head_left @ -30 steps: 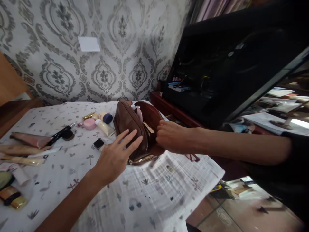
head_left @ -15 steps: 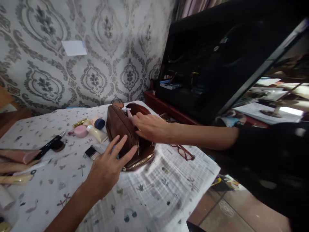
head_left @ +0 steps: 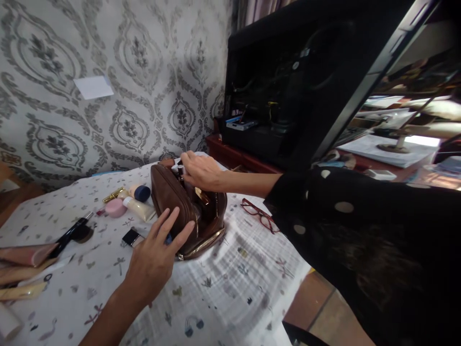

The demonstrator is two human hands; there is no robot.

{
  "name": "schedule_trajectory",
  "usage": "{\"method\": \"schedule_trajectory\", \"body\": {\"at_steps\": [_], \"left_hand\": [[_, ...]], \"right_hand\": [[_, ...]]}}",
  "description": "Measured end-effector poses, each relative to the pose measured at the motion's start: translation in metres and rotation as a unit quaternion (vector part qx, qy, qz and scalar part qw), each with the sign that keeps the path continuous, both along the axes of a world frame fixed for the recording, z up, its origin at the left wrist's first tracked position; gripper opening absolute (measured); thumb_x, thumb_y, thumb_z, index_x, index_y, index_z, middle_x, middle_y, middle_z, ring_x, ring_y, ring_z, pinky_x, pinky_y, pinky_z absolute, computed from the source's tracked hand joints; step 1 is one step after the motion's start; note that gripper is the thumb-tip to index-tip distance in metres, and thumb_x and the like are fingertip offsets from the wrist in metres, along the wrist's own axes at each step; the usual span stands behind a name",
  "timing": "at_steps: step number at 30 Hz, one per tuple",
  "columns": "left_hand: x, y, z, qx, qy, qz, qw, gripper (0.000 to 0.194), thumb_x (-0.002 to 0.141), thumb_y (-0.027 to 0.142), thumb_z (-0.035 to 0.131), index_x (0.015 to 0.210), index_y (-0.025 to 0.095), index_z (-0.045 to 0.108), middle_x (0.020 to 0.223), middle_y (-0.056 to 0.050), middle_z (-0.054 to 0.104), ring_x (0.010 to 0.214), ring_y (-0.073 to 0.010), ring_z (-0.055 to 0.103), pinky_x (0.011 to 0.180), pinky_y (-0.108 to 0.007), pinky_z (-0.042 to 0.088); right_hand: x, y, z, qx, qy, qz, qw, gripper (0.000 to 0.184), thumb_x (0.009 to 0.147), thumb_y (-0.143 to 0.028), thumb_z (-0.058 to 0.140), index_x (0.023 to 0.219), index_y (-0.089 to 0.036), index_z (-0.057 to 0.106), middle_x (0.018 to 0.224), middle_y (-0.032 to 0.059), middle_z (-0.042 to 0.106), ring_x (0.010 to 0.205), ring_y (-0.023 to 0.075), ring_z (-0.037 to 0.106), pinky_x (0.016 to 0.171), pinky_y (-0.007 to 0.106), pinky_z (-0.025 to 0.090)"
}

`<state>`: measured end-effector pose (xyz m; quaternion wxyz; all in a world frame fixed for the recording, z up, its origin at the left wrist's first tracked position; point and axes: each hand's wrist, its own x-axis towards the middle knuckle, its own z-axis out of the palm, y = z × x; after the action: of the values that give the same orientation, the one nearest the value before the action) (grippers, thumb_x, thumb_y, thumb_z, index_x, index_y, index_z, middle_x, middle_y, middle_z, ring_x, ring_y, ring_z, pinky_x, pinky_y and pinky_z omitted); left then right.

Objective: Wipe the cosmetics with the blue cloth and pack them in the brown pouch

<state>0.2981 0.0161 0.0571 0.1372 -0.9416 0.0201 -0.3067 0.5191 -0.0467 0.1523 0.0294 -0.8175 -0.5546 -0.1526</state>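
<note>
A brown leather pouch [head_left: 212, 216] stands open on the table. My left hand [head_left: 153, 262] rests with spread fingers against its near side, holding nothing. My right hand [head_left: 200, 170] is above the pouch's open top, fingers pinched on a small dark and white item [head_left: 179, 169] that I cannot make out. A small black compact [head_left: 130, 237] lies just left of my left hand.
Cosmetics lie on the patterned tablecloth [head_left: 90, 269]: a pink jar [head_left: 115, 207], a cream tube with a blue cap [head_left: 139, 202], a black pen-like stick [head_left: 70, 232], tubes at the left edge. Red glasses [head_left: 261, 217] lie right of the pouch. A black cabinet [head_left: 288, 96] stands behind.
My right hand has moved from the pouch's right side up to its top and closed on a small item. My left hand stays on the pouch.
</note>
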Motion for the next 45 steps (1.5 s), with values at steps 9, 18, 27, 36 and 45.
{"method": "schedule_trajectory", "body": {"at_steps": [9, 18, 27, 36, 45], "left_hand": [[0.001, 0.000, 0.000, 0.007, -0.009, -0.005, 1.000, 0.061, 0.088, 0.000, 0.043, 0.142, 0.028, 0.048, 0.149, -0.012, 0.052, 0.136, -0.0274, 0.051, 0.060, -0.021, 0.056], [0.002, 0.000, 0.001, 0.006, -0.010, -0.003, 1.000, 0.061, 0.088, 0.002, 0.042, 0.143, 0.028, 0.047, 0.148, -0.011, 0.052, 0.136, -0.0266, 0.052, 0.058, -0.021, 0.054], [-0.001, 0.000, 0.002, 0.005, 0.015, 0.013, 1.000, 0.067, 0.088, 0.002, 0.043, 0.149, 0.030, 0.041, 0.152, -0.010, 0.050, 0.139, -0.0257, 0.049, 0.061, -0.021, 0.056], [-0.002, -0.003, 0.003, 0.004, 0.023, 0.022, 0.999, 0.062, 0.087, 0.002, 0.043, 0.143, 0.029, 0.050, 0.153, -0.010, 0.049, 0.139, -0.0258, 0.049, 0.056, -0.019, 0.054], [-0.002, -0.002, 0.003, 0.000, 0.021, 0.016, 1.000, 0.063, 0.087, 0.002, 0.043, 0.144, 0.029, 0.047, 0.152, -0.010, 0.049, 0.139, -0.0264, 0.048, 0.058, -0.021, 0.055]], "right_hand": [[0.012, -0.015, -0.003, -0.105, -0.100, 0.122, 0.982, 0.027, 0.095, -0.020, 0.052, 0.117, -0.012, 0.065, 0.129, 0.0166, 0.055, 0.117, 0.0306, 0.054, 0.084, 0.038, 0.051], [-0.002, -0.020, 0.005, -0.303, -0.155, 0.133, 0.931, 0.059, 0.081, -0.037, 0.074, 0.135, -0.018, 0.060, 0.151, 0.0192, 0.041, 0.130, 0.0378, 0.050, 0.103, 0.047, 0.043], [-0.015, -0.027, -0.006, -0.276, -0.152, 0.133, 0.940, 0.043, 0.090, -0.011, 0.055, 0.133, -0.012, 0.060, 0.144, 0.0244, 0.049, 0.116, 0.0322, 0.062, 0.083, 0.039, 0.054], [-0.024, -0.030, -0.006, -0.294, -0.123, 0.131, 0.939, 0.031, 0.090, -0.010, 0.055, 0.118, -0.014, 0.070, 0.131, 0.0192, 0.060, 0.116, 0.0359, 0.059, 0.079, 0.041, 0.052], [-0.011, -0.028, 0.018, -0.223, -0.037, 0.154, 0.962, 0.030, 0.099, -0.022, 0.050, 0.120, -0.009, 0.066, 0.113, 0.0162, 0.068, 0.102, 0.0252, 0.066, 0.078, 0.033, 0.051]]}}
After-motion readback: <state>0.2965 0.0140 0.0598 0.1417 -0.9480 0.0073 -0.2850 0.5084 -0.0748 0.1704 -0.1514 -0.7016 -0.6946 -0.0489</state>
